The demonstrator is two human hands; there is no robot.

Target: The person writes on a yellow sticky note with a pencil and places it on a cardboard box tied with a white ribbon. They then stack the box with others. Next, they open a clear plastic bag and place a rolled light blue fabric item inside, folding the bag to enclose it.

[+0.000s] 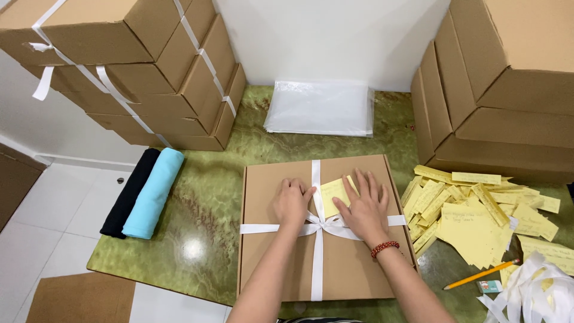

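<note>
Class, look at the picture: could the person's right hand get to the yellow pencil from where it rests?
Probably yes. The right hand lies on the tied box; the pencil lies uncovered on the green table to its right.

A green marble-patterned table [203, 197] is filling the middle of the frame, and a bright spot of ceiling light is reflecting on its glossy surface in the lower left part. Behind it, a plain white wall [335, 36] is running along the top centre. On the left side, a floor of white tiles [54, 215] is showing, and a flat piece of brown cardboard [81, 298] is lying on it in the lower left corner. A dark brown furniture edge [15, 179] is standing at the far left.
</note>
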